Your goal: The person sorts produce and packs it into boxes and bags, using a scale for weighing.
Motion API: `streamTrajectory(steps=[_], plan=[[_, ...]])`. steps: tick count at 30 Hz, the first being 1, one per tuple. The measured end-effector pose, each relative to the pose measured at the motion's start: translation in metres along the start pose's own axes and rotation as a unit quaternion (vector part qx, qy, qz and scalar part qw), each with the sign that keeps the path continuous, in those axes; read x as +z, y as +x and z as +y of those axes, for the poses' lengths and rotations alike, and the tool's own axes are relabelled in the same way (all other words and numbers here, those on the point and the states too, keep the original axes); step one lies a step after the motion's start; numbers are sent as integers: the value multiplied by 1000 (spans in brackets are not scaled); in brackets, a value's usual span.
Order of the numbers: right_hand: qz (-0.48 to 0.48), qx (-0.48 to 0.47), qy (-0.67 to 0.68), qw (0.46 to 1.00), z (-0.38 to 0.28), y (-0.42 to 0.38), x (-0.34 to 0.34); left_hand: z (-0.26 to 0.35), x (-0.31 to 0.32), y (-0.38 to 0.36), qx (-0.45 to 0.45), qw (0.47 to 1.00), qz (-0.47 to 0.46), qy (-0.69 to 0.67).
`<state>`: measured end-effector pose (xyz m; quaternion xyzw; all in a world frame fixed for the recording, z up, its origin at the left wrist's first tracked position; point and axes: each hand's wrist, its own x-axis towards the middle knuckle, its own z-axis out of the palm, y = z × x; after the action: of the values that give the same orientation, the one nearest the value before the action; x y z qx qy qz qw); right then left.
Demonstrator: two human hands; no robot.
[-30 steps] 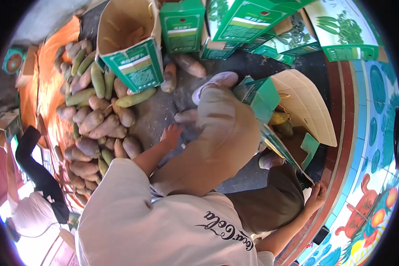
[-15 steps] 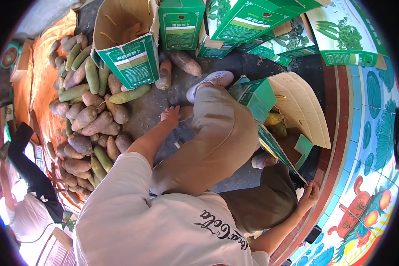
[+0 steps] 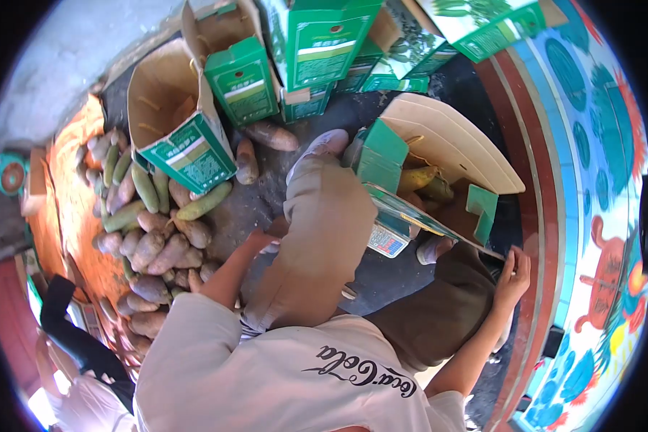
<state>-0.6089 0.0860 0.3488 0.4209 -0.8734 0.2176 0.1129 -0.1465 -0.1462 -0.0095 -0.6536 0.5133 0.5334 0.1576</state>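
My right hand (image 3: 512, 278) pinches the corner of a flap on an open green cardboard box (image 3: 383, 160). The box lies tilted in front of me, its tan inside showing and a few yellow-green radishes (image 3: 419, 178) within. Beneath its near side, the keypad of a scale (image 3: 387, 241) shows. Beside my left knee, my left hand (image 3: 265, 236) reaches down toward the floor. Its fingers are mostly hidden behind the knee, so I cannot make out whether they hold anything. Left of it is a big pile of reddish-brown and green radishes (image 3: 169, 255).
A tall open box (image 3: 187, 147) stands by the pile, with more green boxes (image 3: 241, 83) at the back. Two loose radishes (image 3: 247, 161) lie near them. A tiled wall (image 3: 579, 237) with a red ledge runs along the right. Another person (image 3: 86, 396) is at lower left.
My view has shifted and turned, bringing the scale's keypad into sight. My left hand, previously spread on the floor, is now partly behind my knee. My right hand keeps its grip on the flap.
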Motion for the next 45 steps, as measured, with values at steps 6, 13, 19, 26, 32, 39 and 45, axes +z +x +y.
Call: streamTrajectory(steps=[6,13,19,26,32,39,45], plan=[[-22,-55,6,998,-39,-2,-3,30,-53,-104,52,960,68,-268],[-49,-78,53,994,-42,-9,-2,120,-113,-219,307,871,197,-328],[-62,-78,63,993,-33,-16,-4,207,-131,-292,471,822,210,-241],[-48,-83,69,993,-28,-21,-2,302,-73,-308,619,769,160,-19],[-39,-83,61,994,-26,-21,1,352,-12,-310,647,675,262,238],[-31,-81,67,994,-23,-20,4,363,8,-296,641,665,269,274],[-34,-77,75,994,-25,-19,3,322,-38,-309,717,608,314,135]])
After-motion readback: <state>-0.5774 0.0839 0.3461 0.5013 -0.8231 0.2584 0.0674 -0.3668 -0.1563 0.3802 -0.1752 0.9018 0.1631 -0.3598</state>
